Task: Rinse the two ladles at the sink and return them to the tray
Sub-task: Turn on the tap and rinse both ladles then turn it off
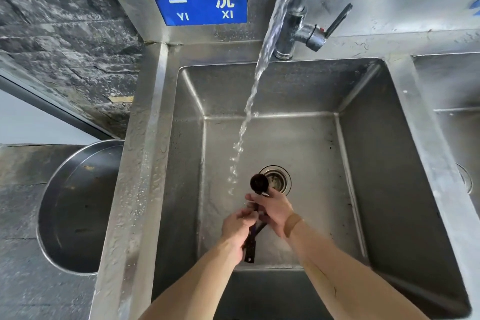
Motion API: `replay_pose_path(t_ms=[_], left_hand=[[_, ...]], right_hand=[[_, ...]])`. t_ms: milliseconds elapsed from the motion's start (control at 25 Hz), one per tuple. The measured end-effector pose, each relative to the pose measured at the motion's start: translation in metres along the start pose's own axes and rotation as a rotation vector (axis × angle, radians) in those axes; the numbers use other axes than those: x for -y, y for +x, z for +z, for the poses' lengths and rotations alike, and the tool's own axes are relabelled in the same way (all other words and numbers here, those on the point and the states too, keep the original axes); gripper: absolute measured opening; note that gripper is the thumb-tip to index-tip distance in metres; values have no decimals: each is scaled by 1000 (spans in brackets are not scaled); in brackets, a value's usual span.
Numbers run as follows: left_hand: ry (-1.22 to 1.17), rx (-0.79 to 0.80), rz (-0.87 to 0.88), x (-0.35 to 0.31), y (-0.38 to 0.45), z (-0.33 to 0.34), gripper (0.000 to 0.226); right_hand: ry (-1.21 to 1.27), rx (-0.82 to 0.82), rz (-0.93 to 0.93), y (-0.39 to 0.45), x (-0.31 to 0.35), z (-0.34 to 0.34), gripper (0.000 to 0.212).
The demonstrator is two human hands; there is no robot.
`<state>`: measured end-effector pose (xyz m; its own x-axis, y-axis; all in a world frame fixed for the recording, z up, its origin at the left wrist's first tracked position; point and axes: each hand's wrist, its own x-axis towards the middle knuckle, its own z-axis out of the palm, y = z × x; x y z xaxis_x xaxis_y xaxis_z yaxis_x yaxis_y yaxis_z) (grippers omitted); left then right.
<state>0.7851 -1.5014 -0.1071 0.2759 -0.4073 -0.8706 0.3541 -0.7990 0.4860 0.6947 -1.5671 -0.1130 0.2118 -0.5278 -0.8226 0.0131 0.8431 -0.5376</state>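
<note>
Both hands were inside the steel sink [376, 163], low over its floor and toward the near edge. The left hand [237, 226] was closed around the dark handles of the ladles [251, 245], whose free ends projected below the palm toward the near wall of the sink. The right hand [272, 209] was wrapped on the upper part of the handles, its fingers [253, 199] curled just beneath the one visible dark bowl [259, 182]. That bowl was raised over the sink floor, partly overlapping the drain [279, 179] in this view. Whether the second bowl was behind the right hand could not be determined.

A water stream [253, 96] ran from the faucet [298, 8] at the far edge of the sink and fell just left of the bowl; contact with the bowl could not be confirmed. A blue sign [200, 4] marked "YI XI" was fixed to the backsplash at the far left corner. A round metal basin [75, 205] stood left of the sink, beyond its left rim. A second sink compartment [457, 101] adjoined the right rim
</note>
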Motion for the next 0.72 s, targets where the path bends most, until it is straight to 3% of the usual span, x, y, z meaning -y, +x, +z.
replay_pose_path(t_ms=[120, 240, 400, 560, 720], left_hand=[[63, 21, 16, 9, 9, 20, 13], [378, 64, 128, 21, 24, 36, 13], [854, -32, 289, 36, 52, 34, 19], [1065, -123, 339, 50, 70, 27, 25], [1235, -148, 330, 65, 78, 27, 28]], right_hand=[[-42, -76, 31, 2, -11, -23, 23], [-24, -155, 85, 3, -16, -46, 25], [174, -261, 154, 9, -26, -73, 22], [158, -298, 208, 19, -41, -92, 20], [133, -272, 271, 31, -51, -100, 31]])
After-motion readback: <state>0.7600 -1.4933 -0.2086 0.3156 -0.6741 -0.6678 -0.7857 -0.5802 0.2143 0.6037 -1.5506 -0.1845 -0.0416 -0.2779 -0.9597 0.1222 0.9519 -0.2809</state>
